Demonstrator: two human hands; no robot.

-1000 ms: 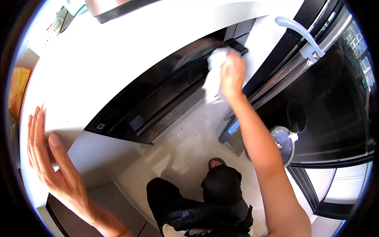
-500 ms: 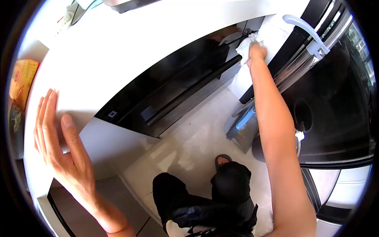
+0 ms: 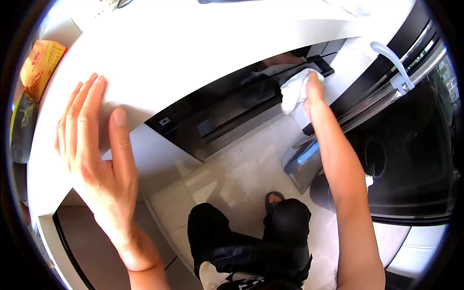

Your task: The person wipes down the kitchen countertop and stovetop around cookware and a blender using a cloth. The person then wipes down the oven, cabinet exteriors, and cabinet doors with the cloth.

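My right hand (image 3: 314, 89) is closed on a white cloth (image 3: 295, 90), which hangs against the black oven front (image 3: 227, 99) near its far right end. The cloth covers part of the dark bar handle (image 3: 251, 108), and a reflection of the hand shows in the glossy panel above. On the white countertop (image 3: 159, 58), toward the left, my left hand (image 3: 96, 140) rests with its fingers stretched out and the thumb apart; nothing is in it.
An orange-yellow packet (image 3: 42, 67) and a dark green packet (image 3: 23, 125) stand at the left edge. A black glossy fridge door (image 3: 401, 159) with a pale blue hook (image 3: 394, 60) is on the right. Beside it, a dustpan (image 3: 304, 169) stands on the floor.
My right hand has brought the cloth from the oven's far right edge down and left onto its front. My left hand stays spread on the counter; the whole view has shifted slightly.
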